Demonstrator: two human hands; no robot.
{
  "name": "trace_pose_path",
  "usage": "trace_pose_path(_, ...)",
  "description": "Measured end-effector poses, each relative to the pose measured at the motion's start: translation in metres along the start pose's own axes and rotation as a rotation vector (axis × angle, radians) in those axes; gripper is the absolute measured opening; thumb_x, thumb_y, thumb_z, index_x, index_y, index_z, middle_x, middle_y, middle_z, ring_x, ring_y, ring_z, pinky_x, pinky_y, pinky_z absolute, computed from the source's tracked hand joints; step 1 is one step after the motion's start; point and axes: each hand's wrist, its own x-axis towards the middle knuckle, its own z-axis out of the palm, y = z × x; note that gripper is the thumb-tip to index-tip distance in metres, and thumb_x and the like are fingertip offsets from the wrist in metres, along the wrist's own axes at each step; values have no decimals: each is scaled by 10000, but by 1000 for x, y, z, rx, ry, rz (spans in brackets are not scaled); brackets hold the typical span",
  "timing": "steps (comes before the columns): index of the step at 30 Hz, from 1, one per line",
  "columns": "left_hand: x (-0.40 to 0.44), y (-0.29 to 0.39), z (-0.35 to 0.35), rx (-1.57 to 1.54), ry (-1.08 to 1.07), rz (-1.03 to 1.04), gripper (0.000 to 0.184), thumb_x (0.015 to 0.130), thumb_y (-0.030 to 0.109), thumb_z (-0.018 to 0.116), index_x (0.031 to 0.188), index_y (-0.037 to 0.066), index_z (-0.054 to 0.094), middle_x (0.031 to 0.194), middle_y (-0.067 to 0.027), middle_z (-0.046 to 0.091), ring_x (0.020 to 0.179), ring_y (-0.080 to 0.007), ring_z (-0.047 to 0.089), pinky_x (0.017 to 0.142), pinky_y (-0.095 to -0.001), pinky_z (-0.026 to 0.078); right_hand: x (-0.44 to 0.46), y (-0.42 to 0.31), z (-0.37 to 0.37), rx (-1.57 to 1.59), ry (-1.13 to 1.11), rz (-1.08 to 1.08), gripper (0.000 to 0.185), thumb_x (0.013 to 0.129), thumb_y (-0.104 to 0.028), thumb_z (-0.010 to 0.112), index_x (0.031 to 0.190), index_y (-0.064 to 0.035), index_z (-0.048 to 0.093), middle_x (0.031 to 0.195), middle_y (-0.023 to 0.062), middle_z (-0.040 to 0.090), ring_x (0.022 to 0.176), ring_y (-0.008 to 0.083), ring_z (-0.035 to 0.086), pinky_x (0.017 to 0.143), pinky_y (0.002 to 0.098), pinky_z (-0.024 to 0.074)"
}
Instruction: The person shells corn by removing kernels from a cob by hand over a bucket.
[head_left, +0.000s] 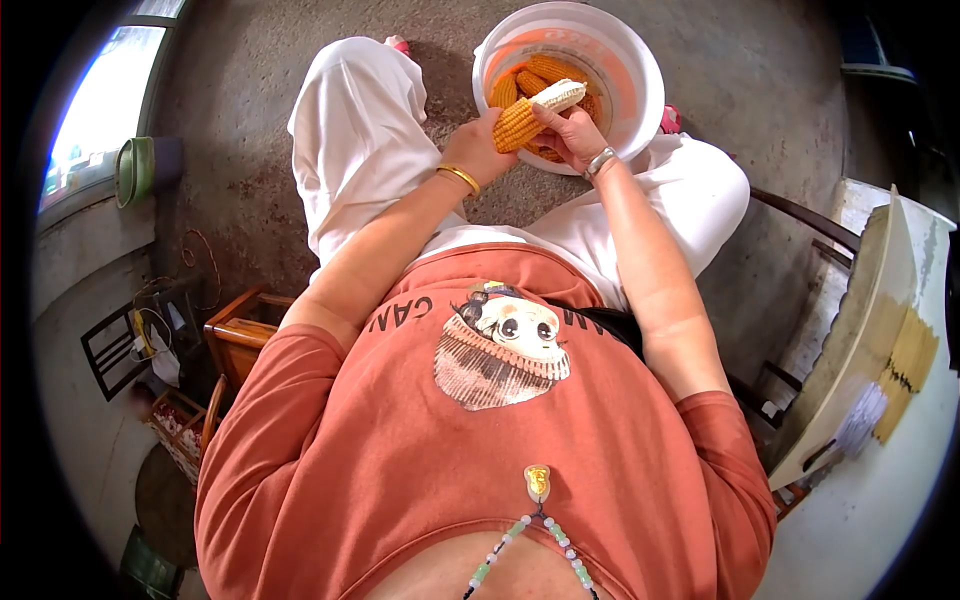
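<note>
Above the near side of a white bucket (652, 95), my left hand (476, 148) is closed round a yellow corn cob (515, 126). A pale, kernel-free cob part (560, 95) extends from its upper right end, over the bucket. Whether this is the same cob or a second one, I cannot tell. My right hand (572, 138) is closed on the pale part, with the thumb near where yellow meets white. Several yellow corn cobs (550, 68) lie inside the bucket, partly hidden by my hands.
The bucket stands on the grey floor (240, 80) between my knees in white trousers (355, 130). Wooden furniture (240, 325) is at the left, with a green container (135, 172) farther up. A pale board (850, 330) and a dark bar (805, 215) are at the right.
</note>
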Motion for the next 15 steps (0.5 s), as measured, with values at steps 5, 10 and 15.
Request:
trace_pose_path(5,0,1,-2,24,16,-25,498,666,269,737,1095,92,556,919,-188,656,857,-360,636,747,-426,520,3,0,-5,34,-26,29,503,845,-228,686,1234,-27,439,1185,101,542,1069,215,571,887,369,534)
trace_pose_path(10,1,-3,0,-27,0,-54,513,654,276,745,1098,85,571,926,-185,659,868,-353,639,759,-416,521,1,-3,-7,43,-49,46,499,861,-215,663,1254,-29,418,1218,110,522,1096,222,558,895,371,536)
trace_pose_path(15,1,-2,-1,-39,8,-51,474,651,262,734,1054,74,568,910,-189,656,862,-359,634,750,-424,517,0,-4,-7,39,-89,31,514,864,-223,657,1263,-25,400,1219,112,520,1091,233,561,909,385,527)
